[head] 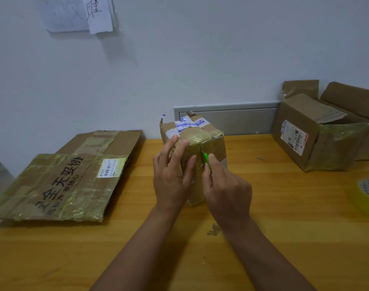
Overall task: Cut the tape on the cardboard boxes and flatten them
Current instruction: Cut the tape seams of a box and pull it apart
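A small taped cardboard box (213, 141) stands in the middle of the wooden table (284, 227). Clear tape and white-blue printed tape cover its top. My left hand (173, 175) rests against the box's near left face with straight fingers pointing up. My right hand (225, 190) grips a small green-handled cutter (206, 160), and its blade touches the taped seam on the box's near corner.
Flattened cardboard boxes (60, 185) lie stacked at the left of the table. A larger opened box (317, 135) holding cardboard pieces stands at the back right. A yellow tape roll (366, 196) sits at the right edge. A white wall rises behind the table.
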Demonstrator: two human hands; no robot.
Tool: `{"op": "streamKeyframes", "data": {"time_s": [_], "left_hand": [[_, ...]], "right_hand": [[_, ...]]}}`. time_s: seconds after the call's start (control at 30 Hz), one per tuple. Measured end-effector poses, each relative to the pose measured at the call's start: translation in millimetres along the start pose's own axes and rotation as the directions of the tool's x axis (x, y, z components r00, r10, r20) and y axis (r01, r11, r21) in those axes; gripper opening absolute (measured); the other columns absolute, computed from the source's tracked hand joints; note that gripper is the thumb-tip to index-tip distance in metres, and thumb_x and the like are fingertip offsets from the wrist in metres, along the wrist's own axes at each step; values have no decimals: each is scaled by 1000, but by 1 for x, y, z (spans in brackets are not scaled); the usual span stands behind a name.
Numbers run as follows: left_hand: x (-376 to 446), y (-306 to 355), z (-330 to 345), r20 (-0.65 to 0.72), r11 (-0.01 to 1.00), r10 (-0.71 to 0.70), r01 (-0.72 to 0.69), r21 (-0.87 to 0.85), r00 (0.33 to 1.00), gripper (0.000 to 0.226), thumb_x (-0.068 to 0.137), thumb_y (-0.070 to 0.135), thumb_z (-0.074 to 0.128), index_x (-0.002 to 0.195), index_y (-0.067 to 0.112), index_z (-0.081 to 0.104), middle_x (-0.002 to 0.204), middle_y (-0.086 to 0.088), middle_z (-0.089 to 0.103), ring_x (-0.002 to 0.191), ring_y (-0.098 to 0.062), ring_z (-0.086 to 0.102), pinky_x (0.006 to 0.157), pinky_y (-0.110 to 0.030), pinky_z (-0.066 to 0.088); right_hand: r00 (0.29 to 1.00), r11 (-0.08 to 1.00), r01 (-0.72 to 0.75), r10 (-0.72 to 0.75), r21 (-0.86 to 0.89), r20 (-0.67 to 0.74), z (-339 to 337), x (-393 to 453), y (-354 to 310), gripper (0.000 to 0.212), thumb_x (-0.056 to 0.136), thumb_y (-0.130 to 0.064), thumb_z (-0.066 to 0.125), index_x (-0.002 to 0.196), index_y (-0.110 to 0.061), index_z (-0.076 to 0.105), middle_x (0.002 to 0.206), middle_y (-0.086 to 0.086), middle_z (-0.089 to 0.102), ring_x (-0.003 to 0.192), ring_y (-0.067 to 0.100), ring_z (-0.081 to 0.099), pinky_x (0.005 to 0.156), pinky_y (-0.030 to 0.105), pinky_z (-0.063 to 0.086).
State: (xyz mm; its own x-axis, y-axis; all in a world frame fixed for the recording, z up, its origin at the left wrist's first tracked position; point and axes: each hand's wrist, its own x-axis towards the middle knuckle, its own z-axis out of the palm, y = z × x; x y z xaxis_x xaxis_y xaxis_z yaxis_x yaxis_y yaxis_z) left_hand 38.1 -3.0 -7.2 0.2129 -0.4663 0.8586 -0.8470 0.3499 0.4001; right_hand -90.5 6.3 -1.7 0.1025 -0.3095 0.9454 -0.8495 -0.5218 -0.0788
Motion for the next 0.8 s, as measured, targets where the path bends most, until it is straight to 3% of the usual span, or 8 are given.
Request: {"op": "streamKeyframes", "data": {"time_s": [0.27, 0.47, 0.8], "left_hand": [[0, 1, 0, 10, 1000, -23, 23, 9, 1000, 43, 96, 40, 54, 138, 33, 44, 145, 0, 46, 126, -6, 33, 96, -11, 28], [-1, 0, -3, 34, 999, -47, 47, -15, 998, 45, 95, 44, 53, 138, 37, 42, 146, 3, 42, 126, -4, 30, 92, -2, 26], [8, -4, -7, 146, 999, 50, -52, 10, 988, 60, 92, 50, 55, 145, 35, 33, 150, 1, 35, 131, -25, 38, 84, -4, 26]], "right_hand": [[1000, 1000, 2, -3, 30, 14, 5, -6, 5, 24, 94, -15, 59, 111, -1, 70, 66, 5, 67, 43, 14, 53, 35, 25, 39], [997, 1000, -20, 19, 4, 80, 8, -19, 9, 25, 98, -18, 54, 111, -5, 70, 70, 3, 69, 47, 17, 59, 36, 27, 41], [990, 997, -77, 77, -4, 119, 11, -25, 15, 25, 96, -18, 53, 108, -5, 70, 61, 2, 62, 41, 16, 52, 33, 26, 37]]}}
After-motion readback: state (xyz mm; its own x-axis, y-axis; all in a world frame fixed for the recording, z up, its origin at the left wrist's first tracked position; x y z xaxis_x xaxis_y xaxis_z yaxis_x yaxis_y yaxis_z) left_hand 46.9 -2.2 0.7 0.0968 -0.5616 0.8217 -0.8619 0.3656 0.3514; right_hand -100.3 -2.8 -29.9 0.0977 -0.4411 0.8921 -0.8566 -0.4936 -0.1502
